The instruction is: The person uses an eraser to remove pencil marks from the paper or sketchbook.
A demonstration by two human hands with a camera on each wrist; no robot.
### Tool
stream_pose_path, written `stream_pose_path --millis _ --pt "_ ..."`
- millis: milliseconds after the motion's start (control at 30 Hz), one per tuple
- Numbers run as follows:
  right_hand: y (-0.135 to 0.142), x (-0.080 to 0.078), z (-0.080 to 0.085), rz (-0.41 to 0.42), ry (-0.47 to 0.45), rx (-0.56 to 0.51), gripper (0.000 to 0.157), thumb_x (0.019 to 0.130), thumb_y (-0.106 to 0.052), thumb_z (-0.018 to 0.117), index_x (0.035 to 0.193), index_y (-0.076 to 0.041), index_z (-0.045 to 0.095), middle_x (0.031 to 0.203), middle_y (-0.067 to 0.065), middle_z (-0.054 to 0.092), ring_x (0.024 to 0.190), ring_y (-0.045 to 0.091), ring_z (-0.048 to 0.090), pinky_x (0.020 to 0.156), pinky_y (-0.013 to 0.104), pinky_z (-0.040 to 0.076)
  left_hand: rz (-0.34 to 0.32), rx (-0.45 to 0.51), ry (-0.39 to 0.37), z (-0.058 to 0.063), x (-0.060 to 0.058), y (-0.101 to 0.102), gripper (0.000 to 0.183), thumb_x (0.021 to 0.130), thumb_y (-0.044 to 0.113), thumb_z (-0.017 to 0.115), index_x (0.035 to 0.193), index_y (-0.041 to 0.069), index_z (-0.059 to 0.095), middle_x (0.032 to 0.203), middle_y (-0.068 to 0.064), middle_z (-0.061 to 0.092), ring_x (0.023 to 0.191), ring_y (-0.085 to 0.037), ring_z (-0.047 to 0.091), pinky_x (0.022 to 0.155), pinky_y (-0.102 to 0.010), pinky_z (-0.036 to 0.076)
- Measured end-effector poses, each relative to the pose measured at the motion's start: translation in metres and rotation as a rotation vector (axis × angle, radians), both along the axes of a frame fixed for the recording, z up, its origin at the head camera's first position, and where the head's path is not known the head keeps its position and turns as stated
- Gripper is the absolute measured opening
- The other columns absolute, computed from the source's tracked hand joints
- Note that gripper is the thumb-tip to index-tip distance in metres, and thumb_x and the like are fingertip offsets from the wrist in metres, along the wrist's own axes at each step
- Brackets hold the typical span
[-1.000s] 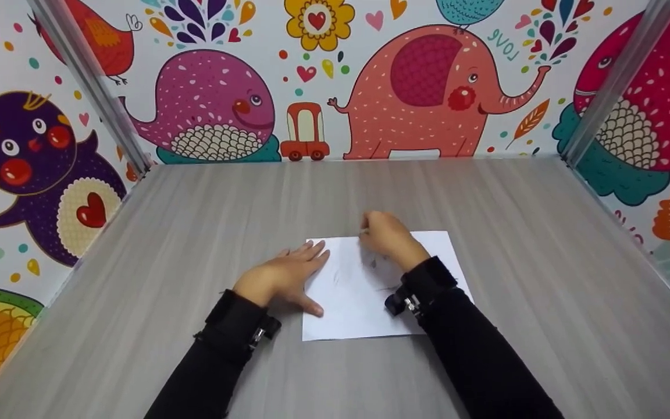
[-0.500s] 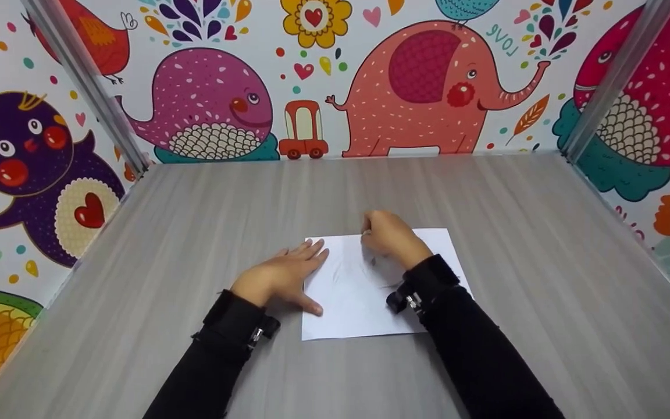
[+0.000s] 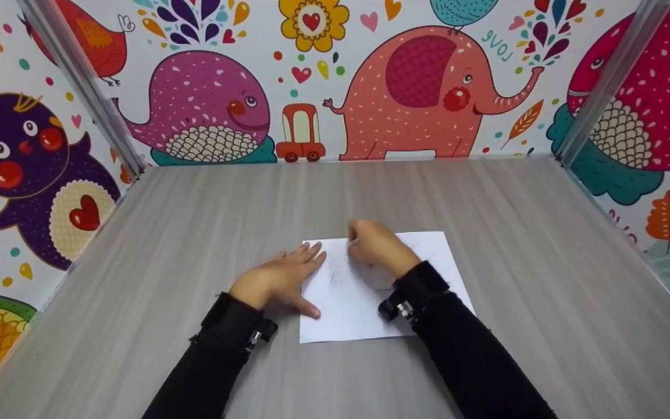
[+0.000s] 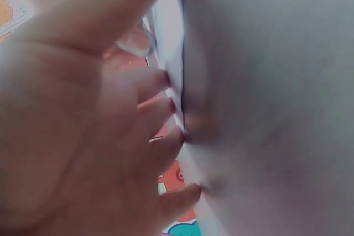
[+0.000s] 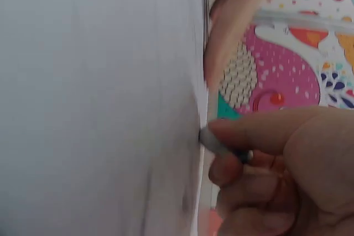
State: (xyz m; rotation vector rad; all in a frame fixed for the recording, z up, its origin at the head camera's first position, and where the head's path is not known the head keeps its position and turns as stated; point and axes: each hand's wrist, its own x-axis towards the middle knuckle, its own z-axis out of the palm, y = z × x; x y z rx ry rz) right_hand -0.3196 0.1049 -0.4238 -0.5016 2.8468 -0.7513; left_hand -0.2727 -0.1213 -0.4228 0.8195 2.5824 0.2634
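A white sheet of paper (image 3: 352,314) with faint pencil-like marks lies on the table. My left hand (image 3: 280,279) spreads flat over its left edge, fingertips and thumb touching paper and table. My right hand (image 3: 380,245) is over the upper part of the sheet with fingers curled. In the right wrist view, its thumb and fingers pinch a small, stubby grey-white eraser (image 5: 212,140), darker toward one end, whose blunt tip meets the paper. Dark smudges show on the sheet there. From the head view the eraser is hidden by the hand.
The wood-grain table (image 3: 224,215) extends around the sheet. Behind it stands a wall (image 3: 335,75) printed with cartoon animals, and metal posts (image 3: 88,93) rise at the back corners. Black sleeves and wrist-worn cameras (image 3: 396,308) cover both forearms.
My right hand has shifted a little left and toward me over the paper, still pinching. My left hand stays in place on the left edge.
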Motion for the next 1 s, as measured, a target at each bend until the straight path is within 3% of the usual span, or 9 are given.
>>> stream_pose_path --millis 100,167,367,433,567,667,767,833,1000 --pt "0.012 -0.004 0.002 -0.111 -0.022 0.017 0.008 0.091 -0.001 0.066 0.098 -0.003 0.068 0.094 0.012 0.07 0.077 0.025 0.065 0.064 0.035 0.055 0.001 0.009 -0.004 0.0 -0.001 0.001 0.121 0.082 0.053 0.09 0.17 0.005 0.023 0.179 -0.013 0.011 0.165 -0.033 0.006 0.13 -0.061 0.013" --pt "0.012 -0.005 0.004 -0.114 -0.037 0.01 0.008 0.093 -0.002 0.066 0.101 -0.002 0.068 0.094 0.012 0.07 0.074 0.023 0.065 0.062 0.033 0.055 0.005 0.013 -0.009 0.0 -0.001 0.001 0.121 0.082 0.052 0.09 0.17 0.005 0.023 0.179 -0.013 0.011 0.165 -0.033 0.006 0.131 -0.06 0.012" --pt "-0.008 0.001 0.002 0.11 -0.079 -0.073 0.01 0.098 -0.009 0.071 0.103 -0.002 0.066 0.08 0.006 0.067 0.064 0.016 0.061 0.057 0.028 0.051 0.008 0.005 -0.003 0.0 0.002 -0.004 0.12 0.082 0.052 0.09 0.17 0.004 0.023 0.179 -0.013 0.012 0.165 -0.033 0.006 0.13 -0.06 0.013" --pt "-0.012 0.003 0.0 0.144 -0.068 -0.059 0.009 0.096 -0.008 0.072 0.101 -0.003 0.066 0.079 0.003 0.063 0.067 0.015 0.057 0.06 0.027 0.048 0.007 0.003 -0.002 -0.001 0.003 -0.004 0.12 0.082 0.052 0.09 0.169 0.004 0.023 0.179 -0.014 0.011 0.165 -0.033 0.006 0.13 -0.06 0.013" --pt "-0.007 0.003 0.0 0.049 -0.05 -0.007 0.007 0.089 -0.003 0.07 0.095 -0.003 0.067 0.084 0.005 0.063 0.072 0.02 0.059 0.065 0.032 0.05 0.014 0.003 -0.002 -0.001 0.003 -0.002 0.12 0.082 0.053 0.09 0.17 0.005 0.023 0.179 -0.013 0.011 0.165 -0.032 0.006 0.13 -0.06 0.013" --pt "0.001 0.002 0.004 -0.058 -0.06 0.039 0.006 0.09 -0.002 0.068 0.096 -0.002 0.067 0.09 0.011 0.068 0.078 0.026 0.065 0.071 0.038 0.056 0.01 0.001 0.005 -0.001 0.001 0.0 0.121 0.081 0.053 0.09 0.17 0.005 0.023 0.179 -0.013 0.012 0.165 -0.033 0.006 0.131 -0.06 0.013" --pt "0.003 0.002 0.007 -0.092 -0.045 0.081 0.006 0.094 -0.003 0.068 0.1 -0.002 0.068 0.096 0.013 0.071 0.084 0.028 0.067 0.078 0.041 0.058 0.007 -0.001 0.009 -0.001 0.001 0.0 0.121 0.081 0.053 0.09 0.17 0.006 0.023 0.179 -0.013 0.012 0.165 -0.033 0.007 0.131 -0.059 0.013" --pt "-0.001 0.004 0.009 -0.063 -0.029 0.066 0.008 0.096 -0.005 0.07 0.103 -0.001 0.068 0.099 0.013 0.071 0.083 0.027 0.068 0.076 0.04 0.059 0.005 -0.005 0.009 0.0 0.001 -0.001 0.121 0.082 0.053 0.09 0.17 0.005 0.023 0.179 -0.014 0.011 0.165 -0.034 0.007 0.131 -0.059 0.013" --pt "-0.014 0.01 0.007 0.1 -0.04 0.014 0.012 0.098 -0.01 0.073 0.105 -0.001 0.068 0.091 0.008 0.067 0.074 0.021 0.063 0.066 0.032 0.054 0.003 0.002 0.008 0.0 0.002 0.0 0.12 0.081 0.052 0.09 0.169 0.005 0.024 0.178 -0.015 0.012 0.165 -0.035 0.008 0.13 -0.06 0.013"
